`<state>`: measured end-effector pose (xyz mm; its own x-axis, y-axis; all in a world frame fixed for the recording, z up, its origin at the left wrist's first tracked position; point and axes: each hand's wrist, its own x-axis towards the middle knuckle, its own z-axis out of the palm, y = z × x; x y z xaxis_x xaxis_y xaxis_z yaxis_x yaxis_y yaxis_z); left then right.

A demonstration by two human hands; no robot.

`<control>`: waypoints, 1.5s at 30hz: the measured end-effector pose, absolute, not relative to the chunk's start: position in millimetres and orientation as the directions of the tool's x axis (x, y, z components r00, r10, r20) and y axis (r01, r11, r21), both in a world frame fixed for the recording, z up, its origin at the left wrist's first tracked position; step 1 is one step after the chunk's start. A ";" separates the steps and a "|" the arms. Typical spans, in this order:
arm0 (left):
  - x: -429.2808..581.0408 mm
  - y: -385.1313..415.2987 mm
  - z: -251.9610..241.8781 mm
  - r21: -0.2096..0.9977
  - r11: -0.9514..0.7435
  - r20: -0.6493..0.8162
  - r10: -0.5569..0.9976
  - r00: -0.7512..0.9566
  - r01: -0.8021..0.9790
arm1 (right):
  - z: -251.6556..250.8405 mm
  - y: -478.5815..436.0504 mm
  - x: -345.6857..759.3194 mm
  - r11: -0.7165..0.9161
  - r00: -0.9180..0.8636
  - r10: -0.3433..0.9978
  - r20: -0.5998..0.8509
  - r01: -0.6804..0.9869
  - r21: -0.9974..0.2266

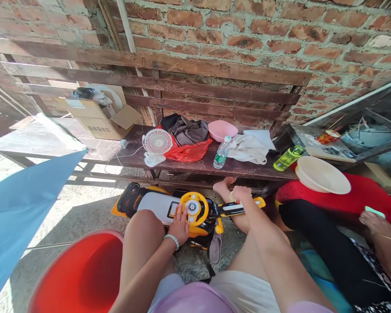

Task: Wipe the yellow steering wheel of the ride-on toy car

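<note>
A yellow, white and black ride-on toy excavator (156,203) stands on the ground between my knees and the bench. My left hand (180,228), with a beaded bracelet at its wrist, lies on the lower left of the toy's yellow steering wheel (204,208), fingers stretched out. My right hand (242,193) is closed just above the toy's yellow and black digging arm (237,209), beside a bare foot (222,187). A small pale yellow thing shows at its fingers, and what it holds is hidden. Beneath the toy's front lies a grey-purple slipper (215,250).
The wooden bench (195,167) holds a cardboard box (94,119), a white fan (157,141), a red bag (190,152), a water bottle (221,153) and a pink basin (222,129). A red tub (81,269) stands left. At right sits another person (319,234).
</note>
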<state>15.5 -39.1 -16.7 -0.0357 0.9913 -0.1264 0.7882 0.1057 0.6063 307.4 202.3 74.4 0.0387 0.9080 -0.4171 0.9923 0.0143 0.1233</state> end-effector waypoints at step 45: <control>17.1 -33.6 -1.9 0.627 0.160 -0.196 0.980 -0.045 0.762 | 17.7 13.9 278.4 -0.336 0.198 0.929 -0.313 0.806 -0.486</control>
